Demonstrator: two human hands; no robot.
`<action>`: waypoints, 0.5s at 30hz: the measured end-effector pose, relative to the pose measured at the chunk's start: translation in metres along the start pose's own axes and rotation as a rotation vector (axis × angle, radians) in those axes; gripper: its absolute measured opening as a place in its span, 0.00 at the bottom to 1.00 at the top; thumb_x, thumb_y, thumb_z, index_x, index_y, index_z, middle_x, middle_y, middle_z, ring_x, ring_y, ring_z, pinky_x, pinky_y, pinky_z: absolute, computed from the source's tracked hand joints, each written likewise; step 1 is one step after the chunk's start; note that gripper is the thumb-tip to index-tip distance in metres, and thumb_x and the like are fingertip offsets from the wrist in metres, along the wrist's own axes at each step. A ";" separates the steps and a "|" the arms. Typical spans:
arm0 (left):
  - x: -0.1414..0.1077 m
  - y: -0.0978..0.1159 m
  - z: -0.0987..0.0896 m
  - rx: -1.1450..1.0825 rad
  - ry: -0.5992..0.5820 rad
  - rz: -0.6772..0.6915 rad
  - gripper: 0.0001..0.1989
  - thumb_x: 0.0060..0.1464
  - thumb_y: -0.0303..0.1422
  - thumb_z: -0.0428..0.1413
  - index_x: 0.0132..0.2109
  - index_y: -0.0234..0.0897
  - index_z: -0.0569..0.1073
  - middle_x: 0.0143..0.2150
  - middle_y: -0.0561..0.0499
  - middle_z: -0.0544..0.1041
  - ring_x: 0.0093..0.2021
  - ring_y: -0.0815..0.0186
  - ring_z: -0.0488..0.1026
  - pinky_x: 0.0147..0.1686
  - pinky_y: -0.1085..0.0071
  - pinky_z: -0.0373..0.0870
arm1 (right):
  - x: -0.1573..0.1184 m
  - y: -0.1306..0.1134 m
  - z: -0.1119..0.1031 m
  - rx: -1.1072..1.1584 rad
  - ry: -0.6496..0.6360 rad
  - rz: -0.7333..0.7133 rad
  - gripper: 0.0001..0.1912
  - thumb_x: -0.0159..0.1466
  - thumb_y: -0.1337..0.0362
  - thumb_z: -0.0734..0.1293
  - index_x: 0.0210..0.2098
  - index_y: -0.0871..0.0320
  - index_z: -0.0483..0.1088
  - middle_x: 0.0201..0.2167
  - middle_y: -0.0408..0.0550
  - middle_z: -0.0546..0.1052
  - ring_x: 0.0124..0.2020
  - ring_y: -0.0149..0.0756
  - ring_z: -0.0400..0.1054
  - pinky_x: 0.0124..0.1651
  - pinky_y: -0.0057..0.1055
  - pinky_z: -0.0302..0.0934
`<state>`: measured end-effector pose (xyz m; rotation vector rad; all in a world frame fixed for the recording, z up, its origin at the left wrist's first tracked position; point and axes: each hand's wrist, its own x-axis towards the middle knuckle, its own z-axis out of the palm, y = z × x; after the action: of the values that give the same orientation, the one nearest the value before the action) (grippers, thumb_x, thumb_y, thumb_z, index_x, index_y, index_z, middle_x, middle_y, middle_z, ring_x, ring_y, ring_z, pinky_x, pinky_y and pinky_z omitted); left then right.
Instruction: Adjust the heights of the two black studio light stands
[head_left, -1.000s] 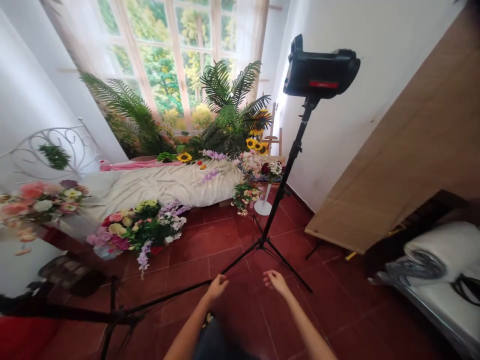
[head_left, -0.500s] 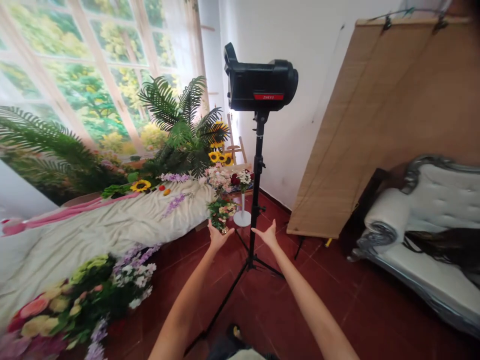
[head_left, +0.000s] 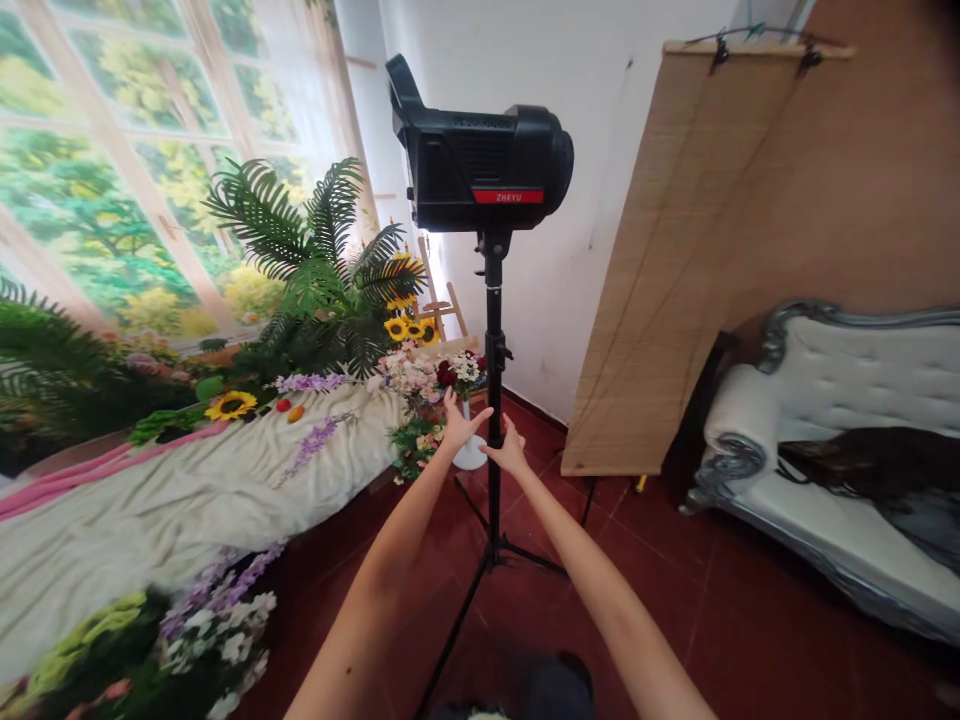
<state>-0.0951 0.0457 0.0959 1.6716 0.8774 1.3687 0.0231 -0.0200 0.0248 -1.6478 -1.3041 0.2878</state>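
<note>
A black studio light (head_left: 480, 168) with a red label reading ZHEYU is mounted on a black light stand (head_left: 493, 310). My left hand (head_left: 459, 430) is just left of the pole, thumb and fingers spread, holding nothing. On the other side is my right hand (head_left: 513, 452), its fingers apart and slightly curved. Its thumb crosses in front of the pole; whether it touches, I cannot tell. Behind my left hand are a white vase stand (head_left: 471, 455) and bunches of pink and white flowers (head_left: 412, 375).
The stand's legs (head_left: 457, 625) spread over the red tiled floor (head_left: 637, 600). At left, a cream cloth (head_left: 315, 495) carries artificial flowers, with a palm plant (head_left: 315, 260) behind. A bamboo blind (head_left: 637, 270) hangs at right, near a white tufted sofa (head_left: 862, 390) with a dark item on it.
Both hands have come closer together around the stand's pole, and the light looks nearer. The view has shifted right, so the scene slides left.
</note>
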 end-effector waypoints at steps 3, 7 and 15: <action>0.009 0.007 0.023 -0.125 -0.159 -0.038 0.47 0.39 0.44 0.65 0.62 0.37 0.52 0.60 0.35 0.62 0.61 0.55 0.60 0.60 0.55 0.55 | 0.004 0.010 0.001 -0.032 -0.040 -0.036 0.26 0.52 0.62 0.66 0.51 0.58 0.62 0.48 0.54 0.71 0.51 0.46 0.63 0.56 0.46 0.49; 0.012 0.019 0.055 -0.231 -0.207 -0.093 0.32 0.41 0.44 0.63 0.52 0.36 0.67 0.46 0.41 0.74 0.45 0.61 0.73 0.48 0.62 0.68 | 0.007 0.021 -0.003 0.060 -0.070 -0.060 0.20 0.52 0.65 0.65 0.45 0.59 0.65 0.44 0.52 0.72 0.47 0.43 0.64 0.54 0.43 0.52; 0.018 0.011 0.077 -0.161 -0.041 -0.240 0.21 0.42 0.47 0.60 0.19 0.35 0.64 0.13 0.56 0.62 0.14 0.75 0.60 0.18 0.76 0.57 | 0.033 0.035 -0.030 0.403 -0.123 0.360 0.16 0.63 0.53 0.55 0.28 0.56 0.65 0.27 0.46 0.73 0.29 0.32 0.67 0.32 0.26 0.59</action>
<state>-0.0154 0.0451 0.1057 1.4177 0.8883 1.2041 0.0781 -0.0063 0.0244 -1.5212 -0.9502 0.8255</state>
